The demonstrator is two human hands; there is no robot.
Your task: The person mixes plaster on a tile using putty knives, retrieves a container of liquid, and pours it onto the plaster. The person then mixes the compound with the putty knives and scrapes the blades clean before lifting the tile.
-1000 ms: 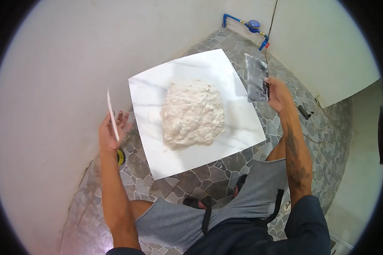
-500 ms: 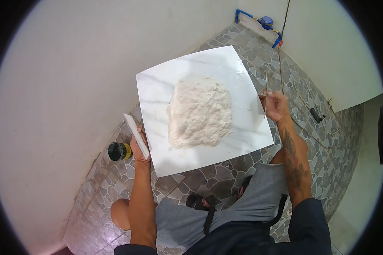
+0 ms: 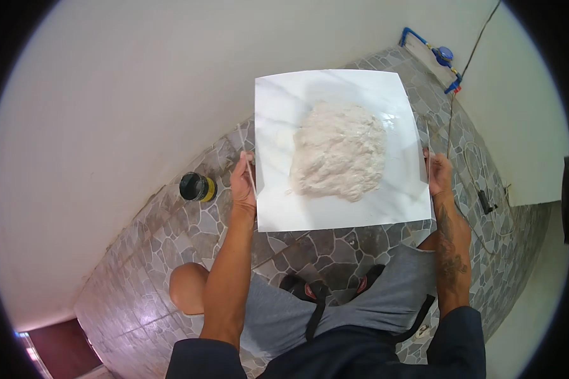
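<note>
A white panel with faint grey marbling, like a large tile (image 3: 275,211), is held out in front of me. On its middle lies a thick, lumpy patch of off-white paste (image 3: 339,151). My left hand (image 3: 242,180) grips the panel's left edge, fingers partly hidden beneath it. My right hand (image 3: 440,174) holds the opposite edge, its fingertips also partly hidden. A thin pale strip (image 3: 246,159) runs along the left hand, and a similar one shows at the right hand; whether they belong to the panel I cannot tell.
A dark round container with a yellow label (image 3: 207,188) stands on the stone-patterned floor (image 3: 171,243) by the left wall. Blue pipes with a meter (image 3: 444,55) run along the far corner. A cable with a black plug (image 3: 485,201) lies at the right.
The panel with its paste has shifted right in view and turned until its near edge is almost level. Both hands have moved with it, the left one upward along the side.
</note>
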